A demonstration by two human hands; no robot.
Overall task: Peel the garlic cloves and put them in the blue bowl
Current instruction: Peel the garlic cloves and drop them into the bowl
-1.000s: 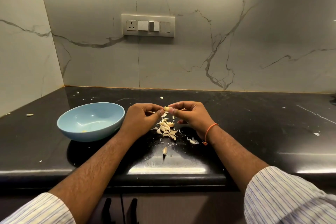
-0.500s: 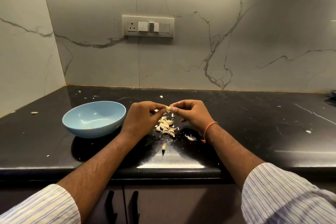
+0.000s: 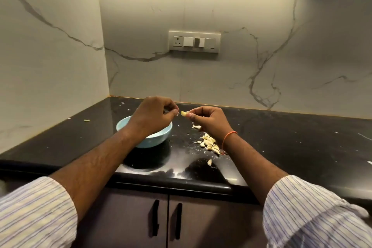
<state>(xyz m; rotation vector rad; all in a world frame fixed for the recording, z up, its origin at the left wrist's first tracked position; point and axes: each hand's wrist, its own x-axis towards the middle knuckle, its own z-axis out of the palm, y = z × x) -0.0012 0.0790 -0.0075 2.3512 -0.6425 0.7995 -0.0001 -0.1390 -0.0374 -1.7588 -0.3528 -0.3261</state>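
Pale yellow garlic clove (image 3: 183, 113) is pinched at its right end by the right hand (image 3: 209, 122), long axis roughly level, free tip pointing left toward the left hand (image 3: 154, 116). Left hand hovers over the blue bowl (image 3: 161, 137), fingers curled — whether they hold a scrap of peel cannot be told. Bowl contents are hidden. More cloves (image 3: 210, 144) lie right of the bowl on the black counter (image 3: 281, 147).

- The person is wearing a white shirt with thin blue stripes; the left sleeve (image 3: 34, 213) and right sleeve (image 3: 314, 215) are sitting rolled or pushed back, leaving the forearms bare.
- The sleeve cloth is bunching in soft folds at both cuffs.
- A thin orange thread band (image 3: 227, 138) is circling the wrist of the right hand (image 3: 209, 121).
- The left hand (image 3: 153, 116) is wearing nothing.
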